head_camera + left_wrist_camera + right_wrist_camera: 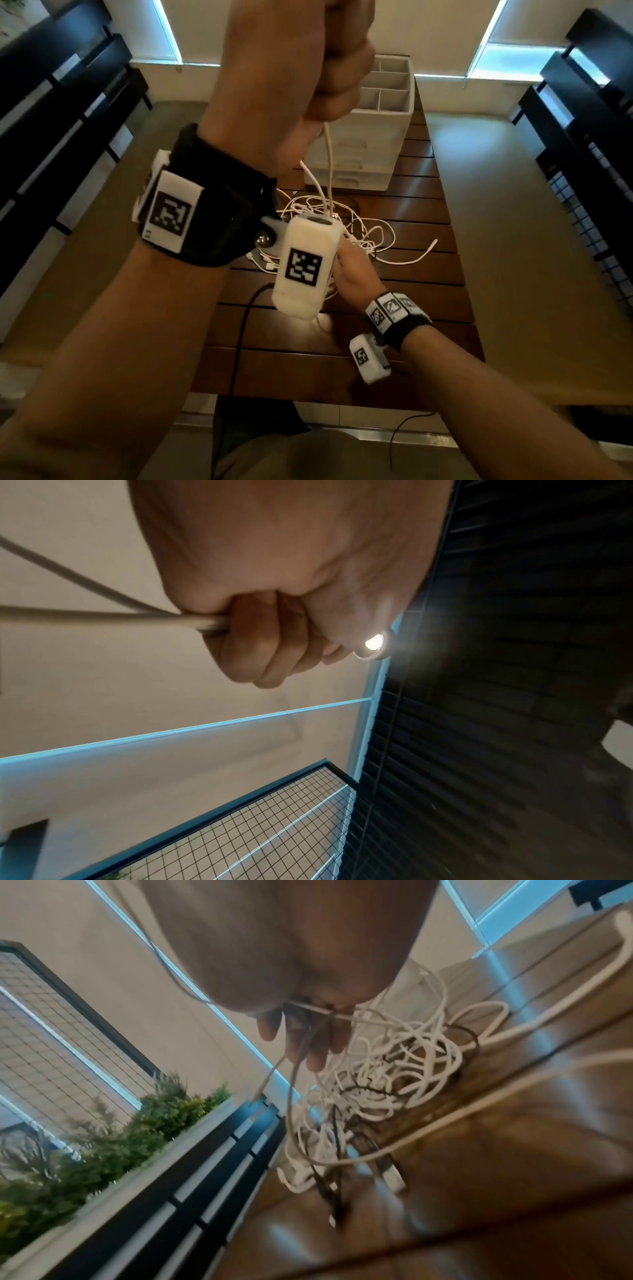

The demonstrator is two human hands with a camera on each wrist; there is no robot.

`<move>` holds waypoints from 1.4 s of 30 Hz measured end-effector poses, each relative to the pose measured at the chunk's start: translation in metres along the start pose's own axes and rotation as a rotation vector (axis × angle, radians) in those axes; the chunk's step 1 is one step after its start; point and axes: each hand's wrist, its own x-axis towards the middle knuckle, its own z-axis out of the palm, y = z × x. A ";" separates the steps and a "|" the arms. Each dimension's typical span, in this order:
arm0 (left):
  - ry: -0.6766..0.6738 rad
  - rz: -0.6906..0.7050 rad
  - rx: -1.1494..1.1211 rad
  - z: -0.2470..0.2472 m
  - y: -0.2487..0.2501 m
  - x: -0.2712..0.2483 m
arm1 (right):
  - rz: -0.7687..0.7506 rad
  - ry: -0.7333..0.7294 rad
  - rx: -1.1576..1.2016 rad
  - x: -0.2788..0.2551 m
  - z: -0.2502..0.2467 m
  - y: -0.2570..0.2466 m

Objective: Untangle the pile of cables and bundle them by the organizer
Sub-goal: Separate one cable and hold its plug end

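Fingers of the left hand (284, 72) are curled tight round a white cable (329, 161), held high above the table (428, 212). Cables (346, 222) are heaped mid-table, before the white organizer (383, 113) at the far edge. Strands are pinched by the right hand (356, 270) at the heap.

Head view high over table (428, 212); wrist views close along hands, right sharing cable pile (394, 1074).

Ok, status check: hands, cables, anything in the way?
Left hand raised, gripping white cable. Right hand low at the tangled pile, fingers among strands; grip unclear. Organizer behind pile. Black cables mixed in, still knotted.
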 end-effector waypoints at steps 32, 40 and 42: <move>0.071 -0.310 0.688 -0.027 -0.132 -0.035 | -0.111 -0.076 0.085 0.039 -0.069 -0.046; 0.160 -0.120 0.646 -0.022 -0.112 -0.022 | -0.095 -0.063 0.051 0.029 -0.056 -0.019; 0.214 -0.013 0.601 -0.024 -0.096 -0.016 | -0.058 -0.084 -0.060 0.024 -0.048 0.004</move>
